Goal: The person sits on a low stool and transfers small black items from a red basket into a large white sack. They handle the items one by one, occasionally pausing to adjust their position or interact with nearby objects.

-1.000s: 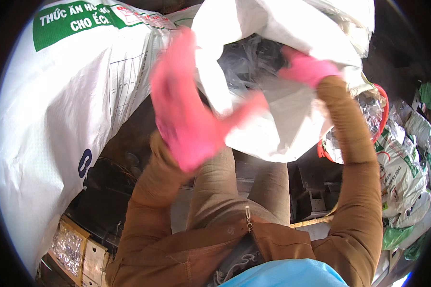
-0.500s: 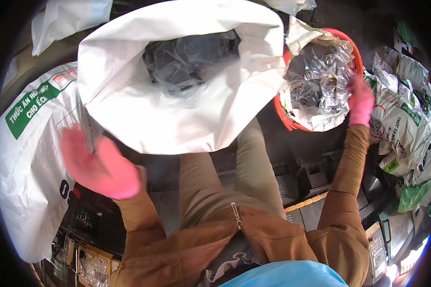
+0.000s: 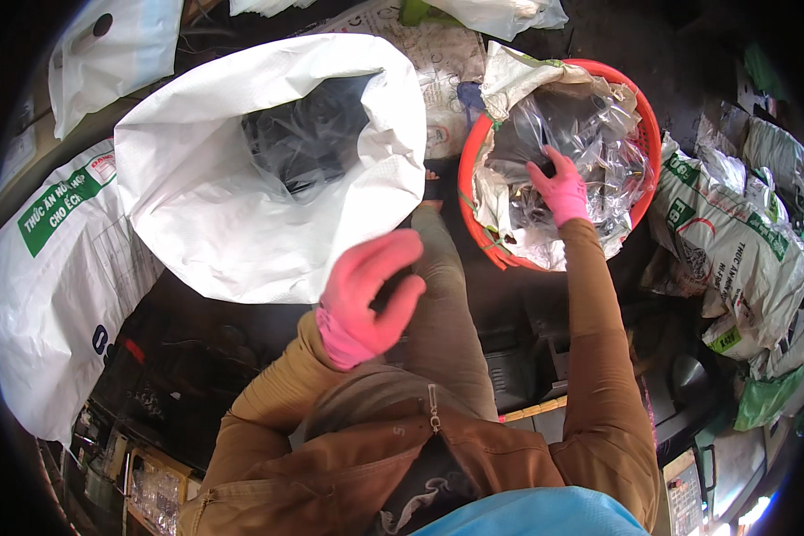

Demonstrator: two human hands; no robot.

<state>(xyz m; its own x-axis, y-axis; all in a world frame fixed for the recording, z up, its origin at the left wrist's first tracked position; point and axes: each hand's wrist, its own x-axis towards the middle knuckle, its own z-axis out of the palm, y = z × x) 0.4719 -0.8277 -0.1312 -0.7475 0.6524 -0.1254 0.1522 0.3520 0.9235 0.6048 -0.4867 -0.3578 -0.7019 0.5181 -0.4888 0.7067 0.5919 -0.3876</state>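
Reaching into the red basket, the right hand was at the heaped clear film; whether its grip was closed on any, I could not tell. Tangled film, if pulled, could drag the basket's pale liner loose. The left hand hung empty, grip open, near the white sack, whose slack mouth could sag over the dark-looking plastic inside.

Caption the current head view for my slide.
Pink-gloved right hand at the clear plastic in a red basket, left hand open near a white sack.
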